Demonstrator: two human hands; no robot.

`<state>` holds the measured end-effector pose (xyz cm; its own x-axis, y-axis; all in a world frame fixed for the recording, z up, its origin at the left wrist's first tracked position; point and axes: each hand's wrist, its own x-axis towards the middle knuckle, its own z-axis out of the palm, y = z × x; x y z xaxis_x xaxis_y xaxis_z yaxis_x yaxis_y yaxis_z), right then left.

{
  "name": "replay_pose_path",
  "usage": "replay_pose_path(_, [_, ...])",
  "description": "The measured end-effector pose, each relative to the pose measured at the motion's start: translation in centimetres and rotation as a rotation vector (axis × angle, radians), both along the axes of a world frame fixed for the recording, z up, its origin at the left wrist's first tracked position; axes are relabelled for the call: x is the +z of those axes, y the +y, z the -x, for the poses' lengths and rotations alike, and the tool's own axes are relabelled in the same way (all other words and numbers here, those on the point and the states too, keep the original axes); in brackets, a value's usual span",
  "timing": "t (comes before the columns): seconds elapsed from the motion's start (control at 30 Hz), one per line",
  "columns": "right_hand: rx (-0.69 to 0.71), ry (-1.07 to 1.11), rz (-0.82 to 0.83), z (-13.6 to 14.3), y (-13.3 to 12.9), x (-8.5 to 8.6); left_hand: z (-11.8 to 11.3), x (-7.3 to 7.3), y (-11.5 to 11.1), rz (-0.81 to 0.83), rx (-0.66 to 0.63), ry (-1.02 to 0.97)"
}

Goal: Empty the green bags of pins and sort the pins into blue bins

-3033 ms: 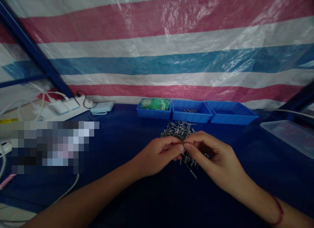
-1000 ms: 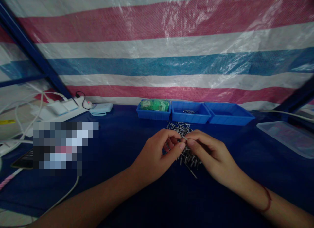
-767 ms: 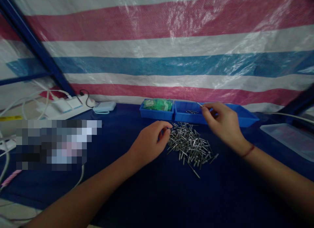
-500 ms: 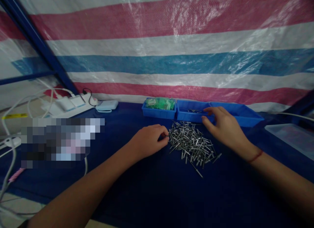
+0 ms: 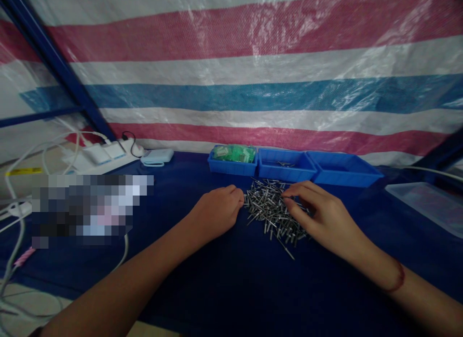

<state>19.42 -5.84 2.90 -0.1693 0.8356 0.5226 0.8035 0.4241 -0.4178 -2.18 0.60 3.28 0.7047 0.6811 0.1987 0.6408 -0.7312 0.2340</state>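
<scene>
A loose heap of silvery blind rivets (image 5: 269,209) lies on the dark blue table cover. My left hand (image 5: 220,209) rests at the heap's left edge, its fingers curled closed; whatever they hold is hidden. Over the right part of the heap, my right hand (image 5: 321,211) brings thumb and forefinger together in a pinch, with a thin dark blind rivet seeming to show between the tips. Behind the heap stands a blue bin (image 5: 287,170) with a few rivets inside.
Left of that bin is a blue bin (image 5: 231,168) of green-and-clear packets; to its right stands another blue bin (image 5: 343,175). A clear plastic lid or tray (image 5: 427,204) lies far right. A light blue case (image 5: 157,157), power strip (image 5: 123,148) and cables occupy the left.
My right hand has come from the middle bin's right side down and left onto the heap, its fingertips drawing together. My left hand stays at the heap's edge, its fingers curled tighter.
</scene>
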Motion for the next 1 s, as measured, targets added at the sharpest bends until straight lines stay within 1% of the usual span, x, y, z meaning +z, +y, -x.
replay_pose_path(0.07, [0.036,0.054,0.013,0.5,-0.5,0.3,-0.4,0.2,-0.4,0.077,-0.008,-0.150])
replay_pose_path(0.2, [0.081,0.204,0.070,1.3,-1.3,0.4,-1.5,0.3,-1.9,0.402,-0.088,-0.493])
replay_pose_path(0.27, [0.110,0.270,0.088,1.6,-1.5,0.3,-2.1,0.3,-2.7,0.512,-0.131,-0.586])
replay_pose_path(0.37, [0.148,0.353,0.121,1.9,-1.6,0.3,-2.5,0.1,-3.5,0.606,-0.163,-0.668])
replay_pose_path(0.57, [0.166,0.499,0.174,1.9,-1.7,0.0,-2.6,-0.1,-3.9,0.724,-0.149,-0.751])
replay_pose_path(0.73, [0.154,0.482,0.147,1.8,-1.8,-0.2,-2.7,-0.3,-4.0,0.803,-0.141,-0.766])
replay_pose_path(1.0, [0.138,0.479,0.134,2.1,-1.7,-0.1,-2.8,-0.3,-4.1,0.794,-0.136,-0.707])
